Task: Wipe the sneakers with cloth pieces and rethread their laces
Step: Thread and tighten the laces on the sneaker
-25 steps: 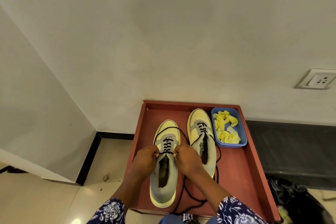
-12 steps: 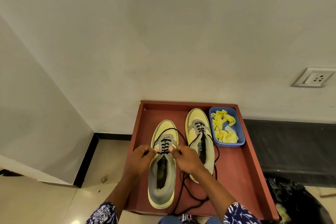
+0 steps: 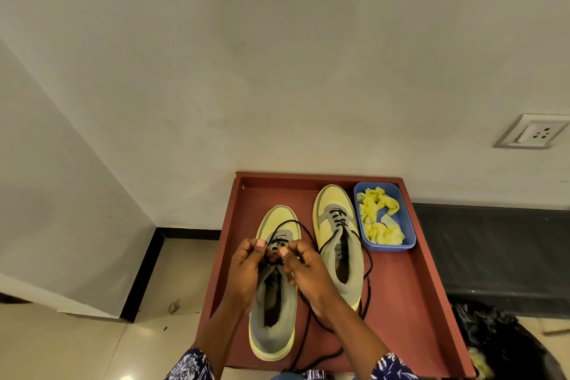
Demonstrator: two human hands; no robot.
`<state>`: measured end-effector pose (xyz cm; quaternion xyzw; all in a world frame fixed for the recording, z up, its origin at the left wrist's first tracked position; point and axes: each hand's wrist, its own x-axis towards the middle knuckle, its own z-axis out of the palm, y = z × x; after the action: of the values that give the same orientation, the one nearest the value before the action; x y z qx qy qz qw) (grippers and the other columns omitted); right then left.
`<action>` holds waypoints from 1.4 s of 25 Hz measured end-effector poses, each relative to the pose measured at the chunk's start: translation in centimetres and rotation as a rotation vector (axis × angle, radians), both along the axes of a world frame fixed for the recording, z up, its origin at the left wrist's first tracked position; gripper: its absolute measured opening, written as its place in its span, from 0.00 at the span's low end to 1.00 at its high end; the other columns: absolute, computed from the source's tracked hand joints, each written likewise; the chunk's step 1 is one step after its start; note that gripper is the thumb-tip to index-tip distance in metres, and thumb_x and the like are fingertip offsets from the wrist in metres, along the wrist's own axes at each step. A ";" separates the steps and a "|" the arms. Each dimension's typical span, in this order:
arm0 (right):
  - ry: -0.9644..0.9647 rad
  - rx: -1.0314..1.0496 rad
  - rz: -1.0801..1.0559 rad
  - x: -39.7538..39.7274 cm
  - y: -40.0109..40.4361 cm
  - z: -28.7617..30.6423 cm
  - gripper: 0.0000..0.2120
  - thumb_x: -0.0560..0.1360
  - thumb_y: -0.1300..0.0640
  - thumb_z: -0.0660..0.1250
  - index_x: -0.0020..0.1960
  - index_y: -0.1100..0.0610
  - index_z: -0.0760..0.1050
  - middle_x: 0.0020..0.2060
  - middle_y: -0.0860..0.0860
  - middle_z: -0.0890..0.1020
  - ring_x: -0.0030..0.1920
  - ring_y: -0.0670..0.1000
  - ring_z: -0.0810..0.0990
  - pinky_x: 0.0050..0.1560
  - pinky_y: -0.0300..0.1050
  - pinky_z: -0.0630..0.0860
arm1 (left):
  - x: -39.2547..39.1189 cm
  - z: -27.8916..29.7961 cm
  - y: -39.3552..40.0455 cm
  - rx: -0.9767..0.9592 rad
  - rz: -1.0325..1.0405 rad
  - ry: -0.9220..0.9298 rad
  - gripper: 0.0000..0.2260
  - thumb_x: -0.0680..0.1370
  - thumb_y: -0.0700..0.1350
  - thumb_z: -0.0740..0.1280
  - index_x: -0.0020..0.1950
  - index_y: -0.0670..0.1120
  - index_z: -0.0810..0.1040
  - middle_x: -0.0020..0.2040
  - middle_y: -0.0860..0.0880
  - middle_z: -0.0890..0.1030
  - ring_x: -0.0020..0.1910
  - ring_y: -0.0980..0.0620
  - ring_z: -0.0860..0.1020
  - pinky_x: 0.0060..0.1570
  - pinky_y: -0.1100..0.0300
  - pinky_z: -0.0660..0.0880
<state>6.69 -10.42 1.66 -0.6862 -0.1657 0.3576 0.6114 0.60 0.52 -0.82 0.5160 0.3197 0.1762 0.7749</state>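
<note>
both hands pinch the black lace (image 3: 303, 230) over the near shoe (image 3: 274, 284) on the red tray (image 3: 410, 311): left hand (image 3: 246, 271) and right hand (image 3: 308, 274) flank its tongue, equally near. the shoe's long axis points away; probably tightening the upper eyelets.

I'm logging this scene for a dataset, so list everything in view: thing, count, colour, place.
tray: one, reddish-brown, on the floor against the wall
left sneaker: one, yellow and grey, left in the tray
right sneaker: one, yellow and grey, beside the tub
laces: black, through both sneakers, loose ends trailing on the tray
tub: one, blue, tray's far right corner
cloth pieces: several, yellow, in the tub
wall socket: one, white, on the wall, right
bag: one, black, on the floor, right of the tray
left hand: pinches the lace over the left sneaker
right hand: pinches the same lace
</note>
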 end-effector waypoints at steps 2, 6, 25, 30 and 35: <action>0.006 0.011 -0.004 0.0 0.2 -0.4 0.07 0.79 0.58 0.59 0.46 0.51 0.74 0.37 0.44 0.78 0.30 0.37 0.74 0.32 0.29 0.69 | 0.1 0.1 -0.1 0.013 -0.015 0.002 0.08 0.80 0.39 0.57 0.44 0.41 0.73 0.35 0.45 0.76 0.36 0.52 0.76 0.38 0.65 0.77; 0.030 0.000 -0.011 0.1 0.7 -1.1 0.11 0.80 0.62 0.57 0.58 0.50 0.73 0.39 0.48 0.77 0.28 0.37 0.72 0.30 0.29 0.68 | 0.3 -0.1 -0.2 0.040 -0.038 0.014 0.09 0.80 0.35 0.56 0.50 0.42 0.74 0.37 0.46 0.77 0.34 0.57 0.78 0.37 0.66 0.78; 0.117 -0.096 0.050 2.0 1.3 -1.3 0.13 0.78 0.64 0.61 0.59 0.57 0.62 0.36 0.54 0.78 0.29 0.39 0.75 0.28 0.32 0.68 | 0.4 -1.2 1.1 0.023 -0.097 0.079 0.08 0.76 0.30 0.60 0.47 0.36 0.78 0.35 0.39 0.80 0.37 0.45 0.79 0.39 0.57 0.79; 0.166 -0.096 0.010 2.0 1.7 -1.4 0.06 0.78 0.63 0.61 0.53 0.62 0.73 0.32 0.50 0.77 0.23 0.38 0.72 0.26 0.31 0.66 | 0.2 -1.3 1.2 -0.009 -0.132 0.043 0.06 0.75 0.33 0.64 0.44 0.35 0.81 0.37 0.37 0.81 0.39 0.43 0.80 0.42 0.56 0.79; 0.179 -0.041 -0.029 1.4 1.7 -0.7 0.04 0.77 0.65 0.62 0.43 0.59 0.72 0.32 0.51 0.77 0.23 0.37 0.75 0.26 0.28 0.68 | 0.4 -1.2 0.7 0.012 -0.036 0.045 0.08 0.75 0.39 0.66 0.41 0.33 0.79 0.32 0.40 0.80 0.32 0.48 0.79 0.34 0.59 0.78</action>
<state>8.08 -8.69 0.93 -0.6662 -0.0931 0.4120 0.6146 1.02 1.23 -2.02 0.5302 0.3265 0.1525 0.7675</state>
